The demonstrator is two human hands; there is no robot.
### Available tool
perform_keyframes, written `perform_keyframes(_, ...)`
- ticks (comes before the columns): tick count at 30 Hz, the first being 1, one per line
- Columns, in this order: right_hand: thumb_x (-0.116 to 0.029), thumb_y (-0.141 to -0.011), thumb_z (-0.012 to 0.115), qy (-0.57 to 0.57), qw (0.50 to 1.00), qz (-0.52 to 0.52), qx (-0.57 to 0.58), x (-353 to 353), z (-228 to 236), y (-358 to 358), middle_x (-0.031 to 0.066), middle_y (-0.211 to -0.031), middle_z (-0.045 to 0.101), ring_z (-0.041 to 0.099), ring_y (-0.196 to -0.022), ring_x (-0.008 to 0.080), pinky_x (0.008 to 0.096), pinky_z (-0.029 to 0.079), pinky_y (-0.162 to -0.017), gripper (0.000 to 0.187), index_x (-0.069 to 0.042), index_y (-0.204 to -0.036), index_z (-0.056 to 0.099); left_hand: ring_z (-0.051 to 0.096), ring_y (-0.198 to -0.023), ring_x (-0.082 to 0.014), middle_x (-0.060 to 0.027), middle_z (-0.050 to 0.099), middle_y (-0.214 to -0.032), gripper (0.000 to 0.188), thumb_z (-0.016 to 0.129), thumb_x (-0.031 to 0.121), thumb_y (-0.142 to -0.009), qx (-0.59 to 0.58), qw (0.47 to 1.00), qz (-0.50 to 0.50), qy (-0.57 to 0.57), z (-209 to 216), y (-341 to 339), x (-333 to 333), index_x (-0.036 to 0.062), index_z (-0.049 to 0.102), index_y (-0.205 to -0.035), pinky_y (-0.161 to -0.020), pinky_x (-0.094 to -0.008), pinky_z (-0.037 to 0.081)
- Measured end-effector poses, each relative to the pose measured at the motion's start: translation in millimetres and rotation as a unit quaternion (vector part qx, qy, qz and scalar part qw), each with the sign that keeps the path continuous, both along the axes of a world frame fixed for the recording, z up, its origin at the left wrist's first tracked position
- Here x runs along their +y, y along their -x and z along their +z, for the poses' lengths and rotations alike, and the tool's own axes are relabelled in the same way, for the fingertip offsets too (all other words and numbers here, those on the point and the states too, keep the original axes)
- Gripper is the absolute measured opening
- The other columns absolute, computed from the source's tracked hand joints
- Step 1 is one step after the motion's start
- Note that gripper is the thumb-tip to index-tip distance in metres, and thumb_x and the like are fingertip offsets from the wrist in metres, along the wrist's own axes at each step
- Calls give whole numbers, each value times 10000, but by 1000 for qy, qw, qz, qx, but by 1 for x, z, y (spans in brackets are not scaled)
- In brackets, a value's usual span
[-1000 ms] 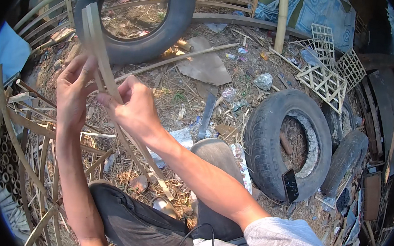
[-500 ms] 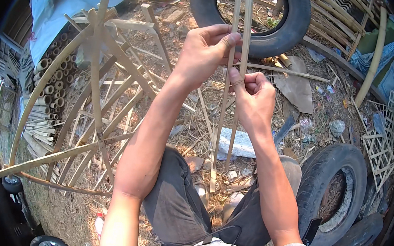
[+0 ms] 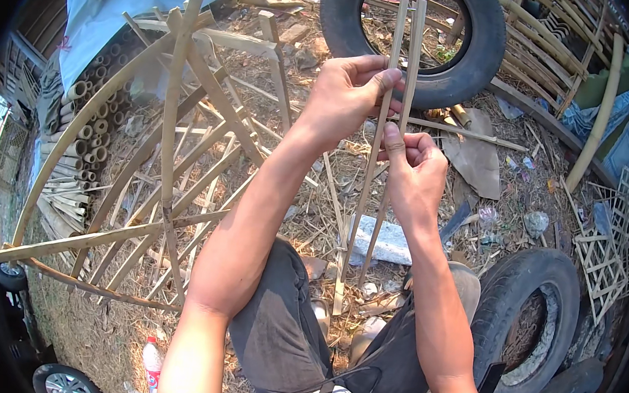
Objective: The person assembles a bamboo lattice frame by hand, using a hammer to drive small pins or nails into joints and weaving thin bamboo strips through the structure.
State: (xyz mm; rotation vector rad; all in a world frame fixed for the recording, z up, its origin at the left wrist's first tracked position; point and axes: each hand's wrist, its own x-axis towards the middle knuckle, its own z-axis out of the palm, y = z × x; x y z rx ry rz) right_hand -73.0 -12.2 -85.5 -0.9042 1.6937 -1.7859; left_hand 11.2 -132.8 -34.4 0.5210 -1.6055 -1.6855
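My left hand (image 3: 351, 101) pinches a long, thin bamboo strip (image 3: 371, 168) between thumb and fingers. Lower down and to the right, my right hand (image 3: 415, 172) is closed on a second bamboo strip (image 3: 381, 228), its thumb close to the first. Both strips run side by side, lengthwise away from me, their far ends in front of a tyre. Something small and thin appears to bridge the gap near those ends. A framework of crossed bamboo strips (image 3: 170, 131) stands to the left of my left forearm.
The black tyre (image 3: 484, 54) lies ahead; another tyre (image 3: 487, 316) rests by my right knee. Bamboo tubes (image 3: 100, 129) are piled at left. A white block (image 3: 389, 240) sits between my knees and hands. Lattice pieces (image 3: 597, 255) lie right, a bottle (image 3: 151, 362) lower left.
Both hands and the two strips sit slightly lower and further right in view, and the strips' far ends now show. The surroundings have shifted with the head's movement. Both grips stay closed.
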Motion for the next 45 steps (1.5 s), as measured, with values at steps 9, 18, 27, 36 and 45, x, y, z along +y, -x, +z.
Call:
perform_keyframes(9,-356,-988,658,-14,999,27,-17,3,3,-2,120,-786,729,689,-708,116,252,512,-624,399,39,-941,628,717,-822,-189,-147,720,-997,403,670,187,-978,-8,1000,2,4,4,-5,2,-108,575,-1236,-737,-318,629)
perform_keyframes(18,-342,-981,673,-26,999,-16,-30,2,3,10,102,-836,732,608,-674,78,235,480,-614,352,0,-923,610,711,-816,-154,-125,726,-965,353,720,204,-945,-62,995,40,61,-2,-6,-8,-56,622,-1163,-713,-263,598)
perform_keyframes(27,-410,-956,696,-32,995,17,-94,12,5,30,51,-855,719,583,-723,61,211,423,-660,380,-31,-937,697,714,-804,-147,-110,733,-962,348,741,195,-929,-80,993,49,76,-10,-5,-10,-38,628,-1161,-749,-264,585)
perform_keyframes(36,-366,-888,792,16,992,-8,-127,7,-6,24,40,-811,686,594,-748,83,222,460,-727,353,-38,-906,660,738,-795,-175,-137,746,-967,391,787,205,-888,-77,997,11,24,-11,4,0,-58,628,-1129,-691,-294,600)
perform_keyframes(45,-195,-913,772,47,989,1,-144,0,-14,16,74,-780,685,623,-668,71,192,476,-586,277,-41,-881,544,731,-772,-150,-137,750,-901,314,788,154,-872,-153,981,52,105,-10,8,8,-57,642,-1053,-683,-270,587)
